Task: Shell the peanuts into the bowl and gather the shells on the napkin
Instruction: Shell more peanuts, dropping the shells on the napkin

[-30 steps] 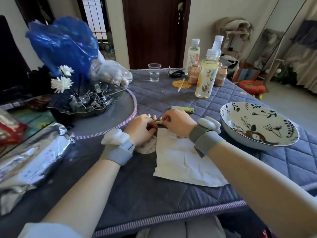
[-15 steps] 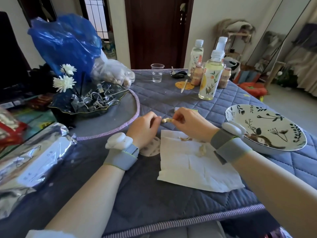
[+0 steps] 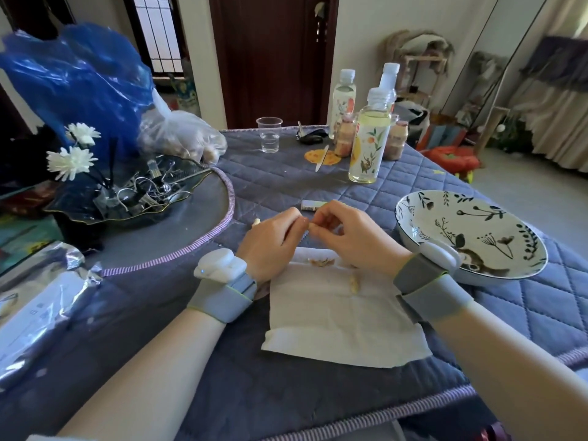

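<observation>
hands [image 3: 313, 232] pinching peanut, two shell bits [image 3: 337, 270]

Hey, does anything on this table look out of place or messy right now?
One small thing: a pale peanut piece lies on the quilted cloth just left of the left hand, off the napkin. The other shell bits sit on the napkin. The bowl shows no peanuts.

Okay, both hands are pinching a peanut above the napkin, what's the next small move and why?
Probably pull the shell apart right there: the left hand and right hand meet on the peanut above the napkin, where shell bits already lie, so fragments should fall there.
</observation>
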### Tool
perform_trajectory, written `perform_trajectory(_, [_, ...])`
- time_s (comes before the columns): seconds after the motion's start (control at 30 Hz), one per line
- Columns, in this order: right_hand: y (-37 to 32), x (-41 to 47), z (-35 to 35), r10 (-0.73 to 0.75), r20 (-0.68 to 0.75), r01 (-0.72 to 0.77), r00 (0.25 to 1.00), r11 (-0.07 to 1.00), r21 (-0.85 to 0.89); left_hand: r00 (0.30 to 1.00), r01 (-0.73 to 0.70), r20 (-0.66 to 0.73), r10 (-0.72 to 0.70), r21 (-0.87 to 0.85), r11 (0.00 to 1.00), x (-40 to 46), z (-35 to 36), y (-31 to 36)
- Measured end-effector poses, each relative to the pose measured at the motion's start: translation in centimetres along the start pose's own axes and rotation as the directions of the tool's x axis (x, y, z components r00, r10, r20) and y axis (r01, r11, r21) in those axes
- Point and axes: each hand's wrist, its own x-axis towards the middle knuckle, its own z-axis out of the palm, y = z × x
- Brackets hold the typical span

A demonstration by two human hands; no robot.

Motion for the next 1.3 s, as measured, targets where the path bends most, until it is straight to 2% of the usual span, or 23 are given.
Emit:
perform_trajectory(0.17, [0.6,-0.7,0.7,-0.029,0.000,0.029,1.000,0.997,0.068,0.994,-0.036,-0.110,0.027,-0.081,0.996,0.2,0.6,0.2])
perform_trajectory(0.7, [0.3,-0.9,1.5,0.010,-0.049,0.005,0.999,0.953,0.303,0.989,-0.056,-0.143,0.023,-0.236,0.970,-0.1,1.1,1.8])
perform_trajectory(0.97, [0.4,-0.9,1.5,0.012,-0.075,0.016,0.997,0.937,0.350,0.991,-0.025,-0.136,-0.020,-0.322,0.946,-0.1,1.3,2.3])
perform_trajectory(1.17, [0.5,-1.1,1.2,-0.043,-0.082,0.065,0.996,0.952,0.298,0.997,0.058,-0.020,-0.074,-0.443,0.895,0.0,0.8,2.6])
perform_trajectory(1.3, [1.2,-1.7,0.5,-0.128,-0.092,0.141,0.987,0.979,0.150,0.989,0.147,0.085,-0.120,-0.568,0.810,0.0,0.6,2.9])
